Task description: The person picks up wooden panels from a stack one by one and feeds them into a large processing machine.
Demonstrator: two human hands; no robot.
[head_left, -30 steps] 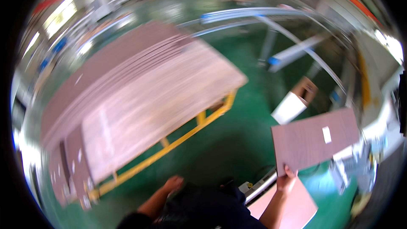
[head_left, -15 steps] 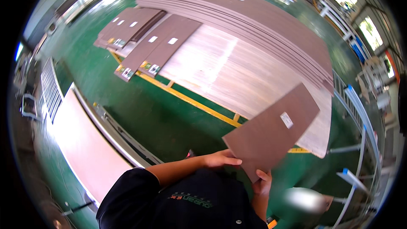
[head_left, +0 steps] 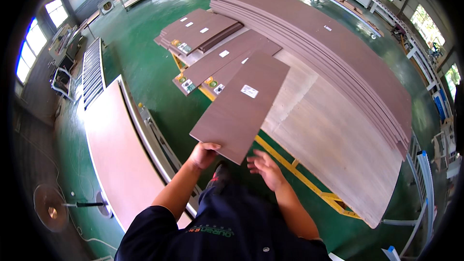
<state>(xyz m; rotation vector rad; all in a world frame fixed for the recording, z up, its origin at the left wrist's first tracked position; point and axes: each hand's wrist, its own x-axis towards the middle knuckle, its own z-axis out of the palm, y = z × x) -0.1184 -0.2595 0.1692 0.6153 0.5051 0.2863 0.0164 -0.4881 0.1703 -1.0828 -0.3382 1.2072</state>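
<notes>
A brown wood panel [head_left: 241,111] with a white label is held out in front of me, its far end over the near panels on the table. My left hand [head_left: 205,154] grips its near left corner, thumb on top and the other fingers hidden underneath. Just off the near right corner is my right hand [head_left: 266,166], its fingers apart and nothing in them. Beyond the held panel, similar labelled brown panels [head_left: 227,60] lie side by side, partly covered by it. A small pile of matching panels [head_left: 200,31] sits farther left.
A tall stack of long brown boards [head_left: 314,34] fills the table's far side. The pale tabletop [head_left: 333,150] rests on a yellow frame [head_left: 309,186]. On my left stands a pale board [head_left: 121,150] by a roller conveyor [head_left: 93,65]. A round fan [head_left: 51,208] is at lower left.
The panel has swung from right to left toward the panels lying on the table. My right hand has let go of it, while my left hand keeps its grip.
</notes>
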